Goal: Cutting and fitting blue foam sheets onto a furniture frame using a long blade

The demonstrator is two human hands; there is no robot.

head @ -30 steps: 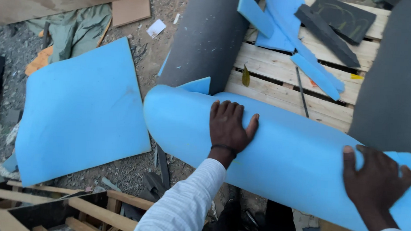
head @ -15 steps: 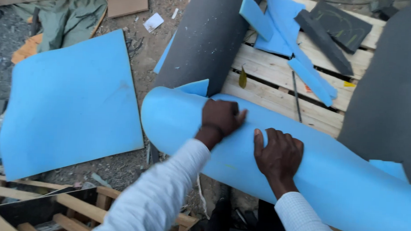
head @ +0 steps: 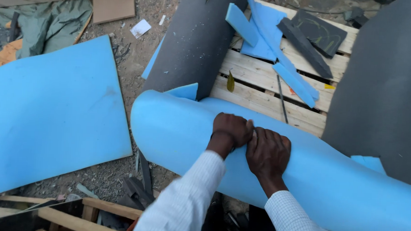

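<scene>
Now our right hand (head: 267, 153) has slid in beside the left hand (head: 231, 129); both touch, fingers curled, pressing the blue foam roll (head: 177, 128) lying across the pallet (head: 262, 81), gripping nothing.

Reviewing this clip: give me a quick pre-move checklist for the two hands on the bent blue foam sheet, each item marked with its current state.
1. Left hand on the bent blue foam sheet: ok, closed grip on its top.
2. Right hand on the foam: ok, pressed down right beside the left.
3. Foam supported: ok, lies over the wooden pallet.
4. Pallet surface ahead: not ok, blue foam offcuts and a thin metal rod lie there.
5. Ground at the foam's free end: not ok, flat blue foam sheet and scraps lie there.
6. Foam's underside: cannot tell, hidden.
</scene>
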